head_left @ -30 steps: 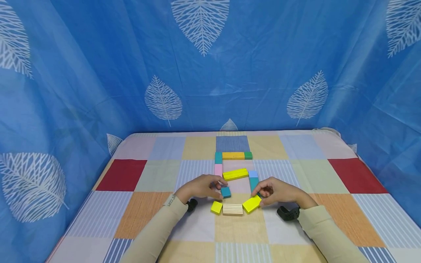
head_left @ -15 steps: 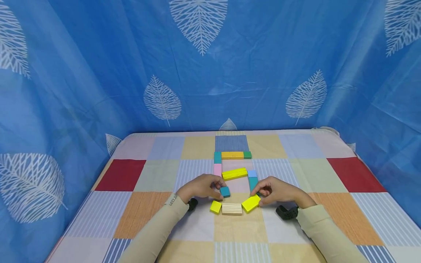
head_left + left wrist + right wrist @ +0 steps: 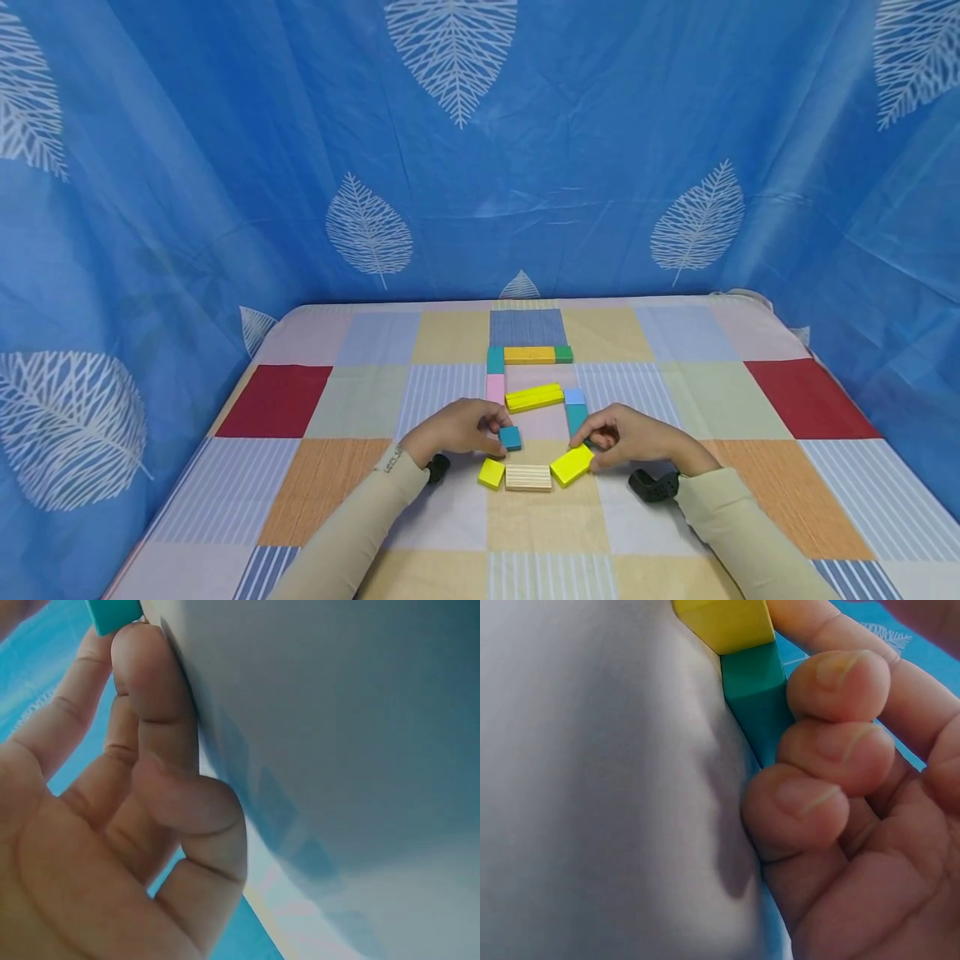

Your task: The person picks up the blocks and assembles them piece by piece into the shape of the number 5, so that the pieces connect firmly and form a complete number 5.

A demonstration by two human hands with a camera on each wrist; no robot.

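Note:
In the head view my left hand (image 3: 461, 427) pinches a small teal block (image 3: 510, 438) between thumb and index finger, low over the cloth. That teal block (image 3: 114, 615) shows only at the top edge in the left wrist view, with the other fingers curled below. My right hand (image 3: 633, 435) pinches a yellow rectangular block (image 3: 572, 465) that lies slanted at the right end of a striped wooden block (image 3: 528, 477). In the right wrist view the yellow block (image 3: 727, 622) meets a teal-green block (image 3: 757, 682) close to my curled fingers. A yellow square block (image 3: 491, 473) sits left of the striped one.
An outline of blocks stretches away from me: a pink block (image 3: 496, 387) and a teal block (image 3: 496, 360) at left, an orange block (image 3: 528, 355) and a green block (image 3: 563, 354) at the back, a light blue block (image 3: 574, 397) at right. Yellow sticks (image 3: 534, 398) lie inside on the patchwork cloth (image 3: 420, 575).
My left hand has drawn the teal block very slightly leftward. The right hand and its yellow block stay nearly still, and the view has shifted a little.

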